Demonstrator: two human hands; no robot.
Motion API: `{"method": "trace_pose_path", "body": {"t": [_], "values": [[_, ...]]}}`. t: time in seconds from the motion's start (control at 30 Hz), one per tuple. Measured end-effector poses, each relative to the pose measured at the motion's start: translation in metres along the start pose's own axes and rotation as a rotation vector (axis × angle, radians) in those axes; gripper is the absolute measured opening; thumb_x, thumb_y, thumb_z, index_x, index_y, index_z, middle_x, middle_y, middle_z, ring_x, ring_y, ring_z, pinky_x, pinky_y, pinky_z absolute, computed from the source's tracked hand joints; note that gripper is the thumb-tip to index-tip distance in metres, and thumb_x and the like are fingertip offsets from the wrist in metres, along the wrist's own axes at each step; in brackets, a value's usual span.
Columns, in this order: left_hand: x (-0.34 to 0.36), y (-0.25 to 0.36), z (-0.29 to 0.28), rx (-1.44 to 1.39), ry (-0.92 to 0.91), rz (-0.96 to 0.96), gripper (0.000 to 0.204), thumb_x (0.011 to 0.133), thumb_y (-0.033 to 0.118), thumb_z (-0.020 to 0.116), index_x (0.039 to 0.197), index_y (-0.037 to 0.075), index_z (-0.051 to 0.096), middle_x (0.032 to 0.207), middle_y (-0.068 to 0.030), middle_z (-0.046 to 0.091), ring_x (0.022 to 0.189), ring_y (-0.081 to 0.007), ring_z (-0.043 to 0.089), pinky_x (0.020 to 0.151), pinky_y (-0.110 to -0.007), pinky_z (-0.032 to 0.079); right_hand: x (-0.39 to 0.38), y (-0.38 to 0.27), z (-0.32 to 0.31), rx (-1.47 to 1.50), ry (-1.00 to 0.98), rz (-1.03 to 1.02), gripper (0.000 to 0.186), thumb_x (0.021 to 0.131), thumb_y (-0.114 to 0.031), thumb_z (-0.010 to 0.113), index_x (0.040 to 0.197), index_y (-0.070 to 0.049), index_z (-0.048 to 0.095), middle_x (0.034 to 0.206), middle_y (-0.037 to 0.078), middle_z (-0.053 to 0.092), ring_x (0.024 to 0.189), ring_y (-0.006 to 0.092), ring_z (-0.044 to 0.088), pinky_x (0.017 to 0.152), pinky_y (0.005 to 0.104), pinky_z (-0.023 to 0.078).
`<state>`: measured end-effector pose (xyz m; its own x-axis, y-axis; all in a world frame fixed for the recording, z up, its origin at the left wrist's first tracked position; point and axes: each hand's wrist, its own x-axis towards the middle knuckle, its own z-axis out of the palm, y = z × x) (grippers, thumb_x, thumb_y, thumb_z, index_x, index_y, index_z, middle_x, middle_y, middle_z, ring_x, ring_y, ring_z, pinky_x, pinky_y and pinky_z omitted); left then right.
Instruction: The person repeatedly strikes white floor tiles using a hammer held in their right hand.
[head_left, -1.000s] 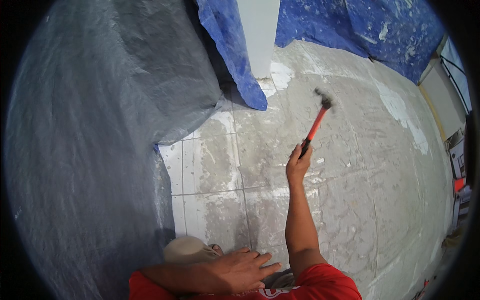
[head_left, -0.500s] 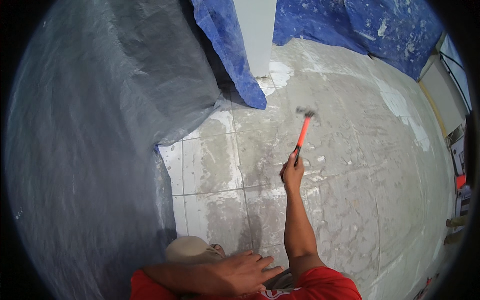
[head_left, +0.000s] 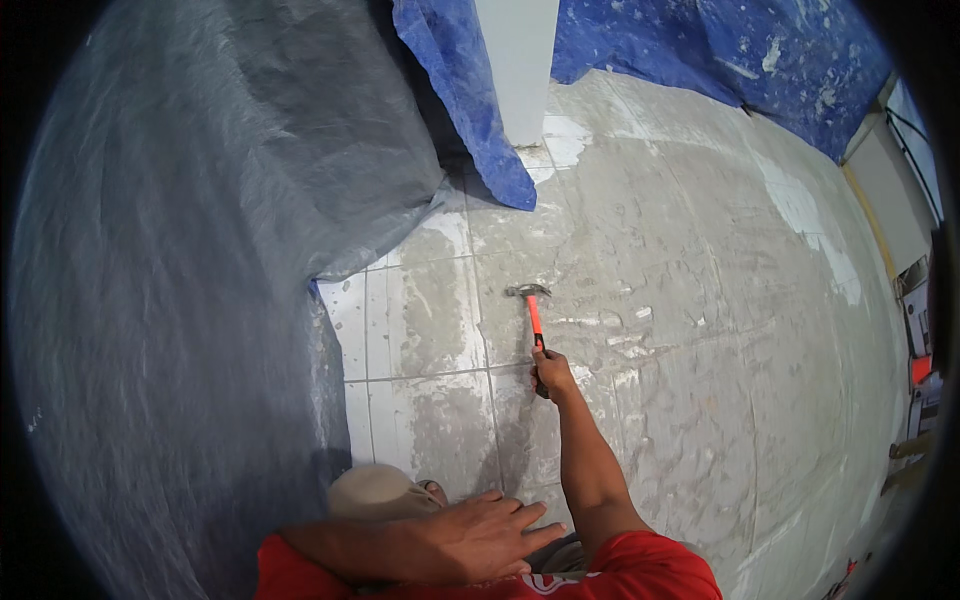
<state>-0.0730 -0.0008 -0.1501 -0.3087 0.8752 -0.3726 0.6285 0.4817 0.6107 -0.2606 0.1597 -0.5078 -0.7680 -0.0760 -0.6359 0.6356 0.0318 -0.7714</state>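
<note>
My right hand (head_left: 551, 375) is closed around a claw hammer (head_left: 534, 317) with a red and black handle and metal head. The head is at or just over the tiled floor (head_left: 430, 310), which is coated with patchy grey-white residue; contact is hard to tell. My left hand (head_left: 495, 535) lies low across my body above my lap, fingers spread and holding nothing. Below it is my knee in beige trousers (head_left: 375, 492), with part of a foot showing beside it.
A grey tarp (head_left: 180, 300) covers the left side. A white column (head_left: 512, 70) stands at the back beside hanging blue sheeting (head_left: 455, 110). More stained blue sheeting (head_left: 720, 50) hangs at back right. Boards (head_left: 885, 205) and stacked items (head_left: 918, 330) line the right edge.
My right hand and the hammer have swung down toward me and to the left, from farther out on the floor. My left hand stays nearly in place.
</note>
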Motion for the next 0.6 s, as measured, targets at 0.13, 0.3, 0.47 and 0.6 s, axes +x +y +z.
{"method": "trace_pose_path", "body": {"t": [0.13, 0.3, 0.47, 0.6], "values": [[0.002, 0.001, 0.001, 0.004, 0.038, 0.031, 0.059, 0.101, 0.039, 0.046, 0.148, 0.005, 0.035, 0.141, -0.022, 0.044, 0.116, -0.0335, 0.055, 0.1, -0.043, 0.042, -0.022, -0.048, 0.004, -0.042, 0.114, -0.242, 0.033, 0.099, -0.033, 0.058, 0.095, -0.001, 0.056, 0.065, 0.005, 0.055, 0.046, 0.0134, 0.052, 0.043, 0.0311, 0.043], [0.003, -0.001, -0.001, -0.012, 0.002, 0.028, 0.059, 0.102, 0.04, 0.045, 0.149, 0.006, 0.035, 0.141, -0.022, 0.044, 0.115, -0.0331, 0.055, 0.1, -0.042, 0.042, -0.077, -0.172, -0.002, 0.024, 0.306, -0.887, 0.024, 0.1, -0.025, 0.058, 0.105, -0.001, 0.058, 0.071, 0.003, 0.055, 0.055, 0.0077, 0.051, 0.049, 0.0246, 0.042], [0.0, -0.002, 0.002, -0.006, 0.107, -0.028, 0.063, 0.095, 0.035, 0.059, 0.147, 0.006, 0.038, 0.129, -0.0229, 0.051, 0.109, -0.0354, 0.06, 0.096, -0.044, 0.045, -0.089, -0.204, 0.015, 0.101, 0.488, -1.096, 0.027, 0.101, -0.019, 0.054, 0.12, -0.001, 0.051, 0.075, 0.003, 0.054, 0.061, 0.0073, 0.051, 0.057, 0.0251, 0.044], [0.0, -0.004, 0.006, -0.03, 0.063, -0.014, 0.062, 0.097, 0.037, 0.055, 0.148, 0.007, 0.036, 0.133, -0.022, 0.048, 0.112, -0.0351, 0.058, 0.098, -0.044, 0.044, -0.029, -0.101, 0.03, -0.201, 0.621, -0.863, 0.023, 0.099, -0.022, 0.053, 0.106, 0.0, 0.048, 0.077, 0.023, 0.06, 0.07, 0.0466, 0.06, 0.063, 0.0492, 0.046]]}}
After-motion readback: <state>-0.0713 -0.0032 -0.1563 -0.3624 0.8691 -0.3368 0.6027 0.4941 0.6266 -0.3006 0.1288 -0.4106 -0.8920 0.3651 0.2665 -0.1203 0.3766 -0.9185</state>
